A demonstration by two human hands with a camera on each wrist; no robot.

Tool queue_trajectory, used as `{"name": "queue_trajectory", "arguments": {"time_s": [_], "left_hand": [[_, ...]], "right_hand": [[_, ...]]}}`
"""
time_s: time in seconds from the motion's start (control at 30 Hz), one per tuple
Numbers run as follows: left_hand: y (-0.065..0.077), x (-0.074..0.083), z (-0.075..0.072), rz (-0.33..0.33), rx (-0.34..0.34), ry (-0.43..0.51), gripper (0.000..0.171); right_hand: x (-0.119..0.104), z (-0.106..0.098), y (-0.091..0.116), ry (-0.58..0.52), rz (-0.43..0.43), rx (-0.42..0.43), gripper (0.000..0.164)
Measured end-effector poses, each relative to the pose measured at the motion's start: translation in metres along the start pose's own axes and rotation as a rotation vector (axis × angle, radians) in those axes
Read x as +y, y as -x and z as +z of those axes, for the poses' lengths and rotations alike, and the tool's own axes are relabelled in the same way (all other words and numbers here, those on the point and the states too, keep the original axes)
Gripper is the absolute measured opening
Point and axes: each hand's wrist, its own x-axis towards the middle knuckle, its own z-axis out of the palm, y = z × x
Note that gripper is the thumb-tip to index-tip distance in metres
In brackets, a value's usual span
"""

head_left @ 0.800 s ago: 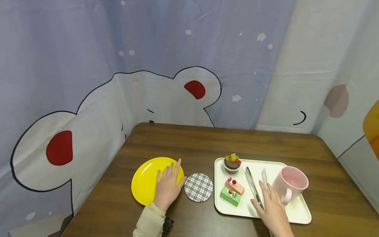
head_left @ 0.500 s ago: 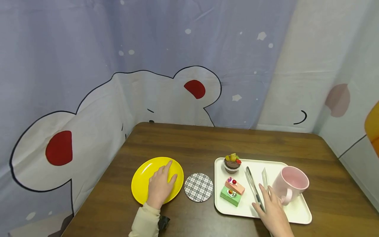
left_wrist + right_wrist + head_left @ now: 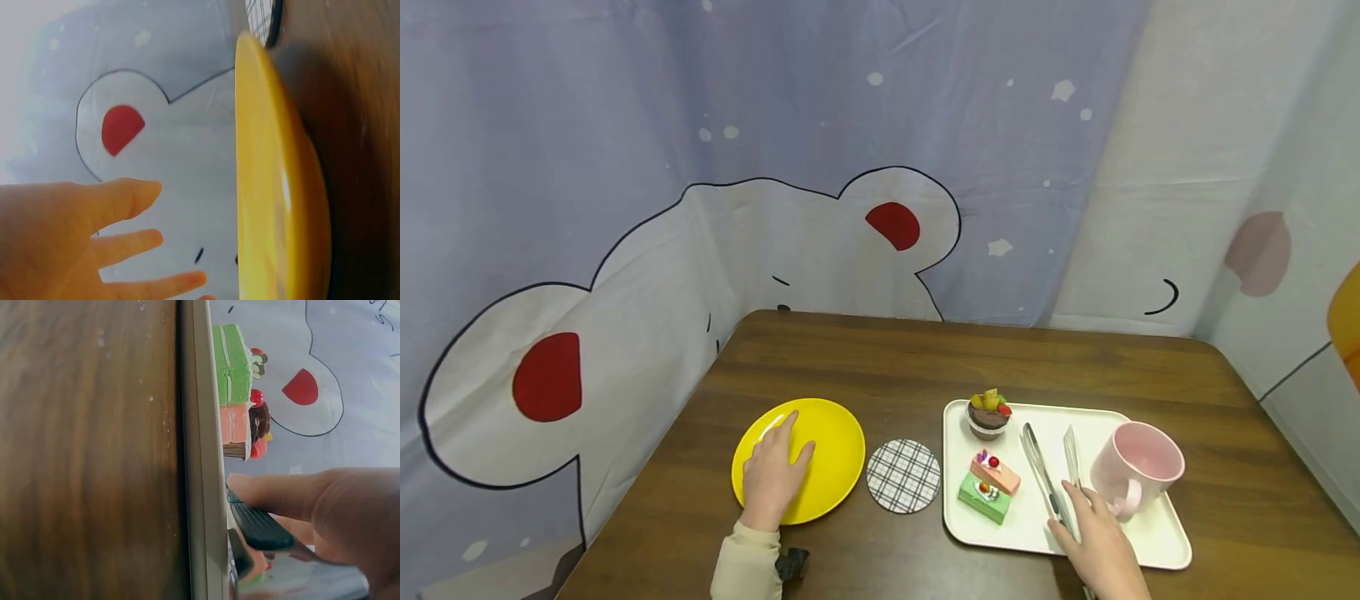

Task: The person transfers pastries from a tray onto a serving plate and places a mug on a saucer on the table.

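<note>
The left hand (image 3: 772, 475) is held palm down above the left part of the yellow plate (image 3: 835, 467). Its fingers are loosely spread, with the thumb held away from them; in the left wrist view a gap is seen between the visible fingertips and the plate. The plate is laid flat on the worktop (image 3: 865, 358), toward its left edge. The left wrist is covered by a light sleeve (image 3: 747, 562).

The tongs (image 3: 1054, 503) are laid on the white tray (image 3: 1097, 421), with both tips pointed at the tray's far edge and the joined end carried past its near edge. The right hand (image 3: 1099, 537) is lowered over them above that near edge. The thumb and fingers are parted, lightly bent and placed about the tongs' arms, and the dark grip (image 3: 261, 525) is seen right by the thumb; whether the tongs are pinched cannot be told.

The pink mug (image 3: 1114, 467) is stood at the tray's right edge, just beside the right hand. A chocolate cupcake (image 3: 987, 419) is placed in the tray's far left corner. Along the left edge a pink cake slice (image 3: 997, 476) and a green cake slice (image 3: 983, 502) are set side by side, the green one closer to the near edge. Between the plate and the tray a checked coaster (image 3: 903, 476) is laid.
</note>
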Motion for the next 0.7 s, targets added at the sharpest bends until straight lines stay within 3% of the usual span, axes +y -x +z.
{"name": "queue_trajectory", "arguments": {"time_s": [0.17, 0.5, 0.7], "left_hand": [[-0.001, -0.014, -0.011, -0.055, -0.001, 0.012, 0.060], [-0.001, -0.043, -0.030, -0.155, -0.089, 0.069, 0.066], [-0.001, -0.057, -0.033, -0.197, -0.123, 0.111, 0.068]], "right_hand": [[0.000, -0.002, 0.001, -0.011, 0.006, 0.010, 0.049], [-0.001, -0.004, 0.005, -0.045, -0.022, 0.077, 0.036], [-0.002, -0.008, 0.009, -0.054, 0.005, 0.027, 0.035]]}}
